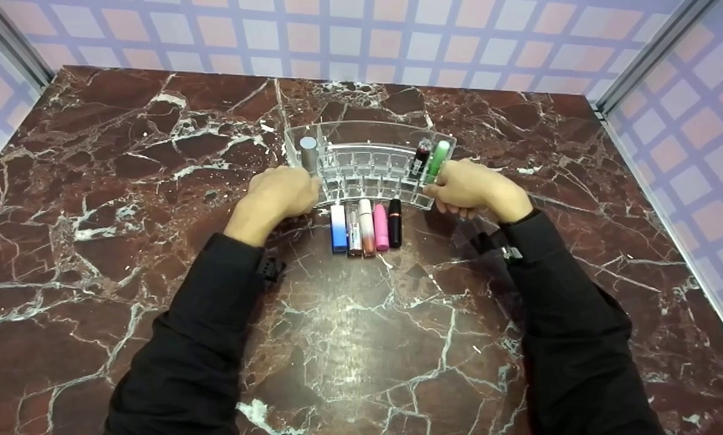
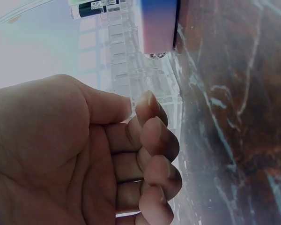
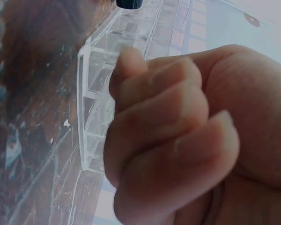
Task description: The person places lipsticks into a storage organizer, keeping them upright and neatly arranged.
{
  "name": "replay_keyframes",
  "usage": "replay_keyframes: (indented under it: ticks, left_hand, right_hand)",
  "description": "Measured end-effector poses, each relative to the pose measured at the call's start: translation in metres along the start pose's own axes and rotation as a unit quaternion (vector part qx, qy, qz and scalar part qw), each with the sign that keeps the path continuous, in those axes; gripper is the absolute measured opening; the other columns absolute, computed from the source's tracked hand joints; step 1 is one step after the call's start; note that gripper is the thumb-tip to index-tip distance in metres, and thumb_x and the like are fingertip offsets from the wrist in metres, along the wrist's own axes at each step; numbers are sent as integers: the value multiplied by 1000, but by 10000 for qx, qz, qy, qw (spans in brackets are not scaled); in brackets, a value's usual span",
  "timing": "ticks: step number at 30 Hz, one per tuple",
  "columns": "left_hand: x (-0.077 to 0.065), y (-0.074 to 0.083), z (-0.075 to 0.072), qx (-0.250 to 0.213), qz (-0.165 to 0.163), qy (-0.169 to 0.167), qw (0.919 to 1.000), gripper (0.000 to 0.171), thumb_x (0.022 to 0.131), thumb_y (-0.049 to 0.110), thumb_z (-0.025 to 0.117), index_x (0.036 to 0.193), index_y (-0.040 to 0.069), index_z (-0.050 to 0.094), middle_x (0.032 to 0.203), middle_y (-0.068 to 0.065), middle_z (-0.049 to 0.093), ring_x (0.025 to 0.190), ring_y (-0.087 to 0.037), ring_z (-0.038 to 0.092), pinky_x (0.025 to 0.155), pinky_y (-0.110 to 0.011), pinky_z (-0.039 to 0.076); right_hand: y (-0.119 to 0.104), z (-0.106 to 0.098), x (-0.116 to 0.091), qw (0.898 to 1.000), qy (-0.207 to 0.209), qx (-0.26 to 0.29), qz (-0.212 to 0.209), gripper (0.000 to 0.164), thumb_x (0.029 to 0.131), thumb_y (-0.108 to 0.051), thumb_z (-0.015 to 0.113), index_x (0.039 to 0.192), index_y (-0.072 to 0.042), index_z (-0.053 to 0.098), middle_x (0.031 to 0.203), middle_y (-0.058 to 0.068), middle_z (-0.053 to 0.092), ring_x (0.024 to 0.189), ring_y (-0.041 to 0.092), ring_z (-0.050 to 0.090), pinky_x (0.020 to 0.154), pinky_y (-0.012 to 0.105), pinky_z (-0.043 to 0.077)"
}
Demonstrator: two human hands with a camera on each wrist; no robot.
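Observation:
A clear, curved, stepped cosmetics organizer [image 1: 361, 160] stands on the table between the two hands. My left hand [image 1: 284, 190] grips its left end, thumb and curled fingers at the edge. At the right end, my right hand [image 1: 467, 187] holds the front corner with bent fingers. A silver-grey tube [image 1: 308, 156] stands in the left back of the organizer. A dark tube with a clear cap [image 1: 421, 158] and a green tube [image 1: 439, 158] stand in its right side. Fingers partly hide both ends.
Before the organizer lie a blue-and-white box [image 1: 338, 229], a small clear-capped tube [image 1: 354, 234], a white-to-brown tube [image 1: 367, 229], a pink tube [image 1: 381, 227] and a black lipstick tube [image 1: 395, 223]. The marbled table [image 1: 361, 338] meets checked panels [image 1: 361, 42] behind and beside.

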State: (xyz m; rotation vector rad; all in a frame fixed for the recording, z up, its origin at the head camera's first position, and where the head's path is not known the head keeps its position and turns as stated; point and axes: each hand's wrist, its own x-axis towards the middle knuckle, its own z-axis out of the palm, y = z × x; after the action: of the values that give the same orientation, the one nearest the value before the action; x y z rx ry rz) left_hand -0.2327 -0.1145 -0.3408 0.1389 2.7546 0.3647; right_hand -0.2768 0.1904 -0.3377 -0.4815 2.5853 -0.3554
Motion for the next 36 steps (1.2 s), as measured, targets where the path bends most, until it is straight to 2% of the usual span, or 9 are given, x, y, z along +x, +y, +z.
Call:
replay_keyframes:
  ticks: [4,6,12,16,18,23,26,29,36]
  left_hand:
    - [-4,2,-2,-123,111,131,9998,49,110,45,31,76,13,47,95,-17,61,74,-26,55,63,-35,45]
    - [-6,4,-4,-169,174,178,9995,50,109,46,33,76,13,48,90,-14,60,69,-22,51,59,-33,43]
    - [-9,10,-5,-25,409,214,9989,47,108,46,42,79,12,55,98,-14,66,61,-17,47,55,-29,40]
    - [-10,14,-3,107,512,223,9984,46,107,44,47,73,13,51,80,-7,60,58,-15,43,54,-28,38]
    - [-9,16,-1,156,557,252,9980,46,106,44,48,71,14,49,77,-6,56,58,-15,43,54,-28,38]
    - [-9,20,2,311,664,294,9969,44,105,45,49,76,12,53,94,-15,66,64,-19,49,52,-29,39]
    - [-9,21,4,411,665,279,9965,48,104,50,50,74,12,53,102,-18,66,68,-21,51,50,-27,38]
    - [-8,22,6,482,627,204,9967,53,103,54,49,69,13,49,94,-15,65,63,-18,47,47,-25,32]
    - [-9,21,5,489,537,53,9973,46,103,48,53,73,13,52,82,-7,58,65,-19,49,53,-28,41]
  right_hand:
    - [0,-1,-1,9998,-63,173,21,45,107,-32,51,76,-4,68,62,6,62,47,14,58,48,30,54]
    - [0,-1,0,9998,-75,205,23,46,107,-31,51,75,-4,68,61,6,62,46,14,58,48,30,54]
    - [-1,-1,1,9994,-117,304,71,46,107,-31,50,76,-3,68,62,6,63,46,14,59,48,31,55]
    - [-1,0,0,9991,-142,399,101,46,107,-32,51,77,-2,69,63,7,64,47,15,60,49,32,55]
    - [0,0,0,9988,-144,444,119,46,107,-31,51,78,-2,69,63,8,64,47,15,60,49,32,56]
    - [-1,0,0,9988,-136,443,132,45,107,-31,51,78,-2,69,64,8,64,47,15,60,49,32,56]
    - [-1,0,0,9990,-126,397,166,45,107,-32,51,79,-2,70,65,9,65,48,15,61,50,33,56]
    - [-1,0,0,9990,-120,367,204,45,107,-33,52,79,-3,69,66,9,66,49,16,62,50,33,57]
    - [-1,0,1,9993,-124,331,145,46,107,-33,52,77,-3,69,64,8,65,47,15,61,49,32,56]
